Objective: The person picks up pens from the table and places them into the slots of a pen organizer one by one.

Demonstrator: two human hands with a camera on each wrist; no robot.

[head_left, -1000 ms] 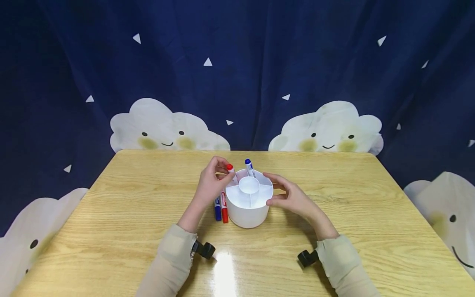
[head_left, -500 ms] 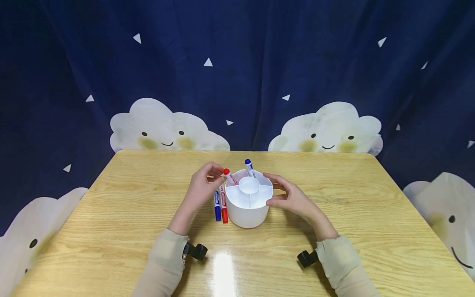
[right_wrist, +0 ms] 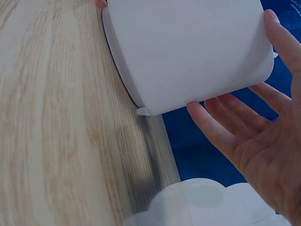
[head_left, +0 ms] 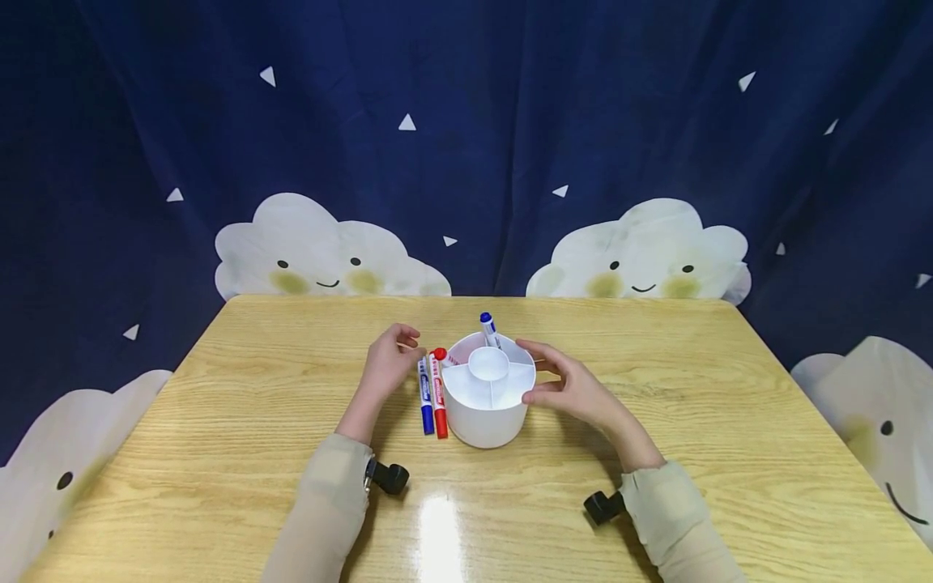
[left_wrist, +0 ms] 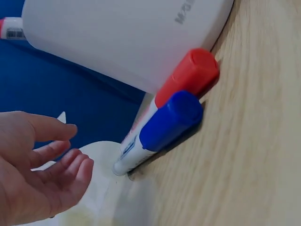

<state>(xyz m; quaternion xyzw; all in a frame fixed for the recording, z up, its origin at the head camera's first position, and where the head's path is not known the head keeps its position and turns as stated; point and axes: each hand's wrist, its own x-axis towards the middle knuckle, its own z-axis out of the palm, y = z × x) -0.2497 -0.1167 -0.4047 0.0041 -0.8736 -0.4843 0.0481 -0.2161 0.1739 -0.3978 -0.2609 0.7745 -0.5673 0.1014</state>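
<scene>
Head and wrist views, one moment. I see a white round holder (head_left: 487, 401) standing at the middle of the wooden worktop (head_left: 219, 453), divided into wedge compartments around a central cup. My right hand (head_left: 572, 385) steadies it from the right: the fingers are spread and nearly straight against the wall, thumb on the near side, and the right wrist view confirms fingertips (right_wrist: 270, 21) laid on the smooth white side rather than curled round it. My left hand (head_left: 386, 364) hovers just left of the holder, fingers loosely relaxed and holding nothing, as the left wrist view (left_wrist: 33, 169) shows.

Two capped markers lie side by side on the worktop, touching the holder's left wall: a blue marker (head_left: 426, 397) on the left and a red marker (head_left: 438, 397) next to it. A second blue-capped marker (head_left: 488, 328) stands tilted in a far compartment; a red cap (head_left: 440, 354) shows at the left rim, apparently on a marker leaning in the holder.

Handling, as I judge it: the holder looks like light, stiff, glossy plastic that would slide or tip easily, so a broad hold across its wall suits it. The markers are rigid, light and round, likely to roll; a pinch at mid-barrel should serve.
</scene>
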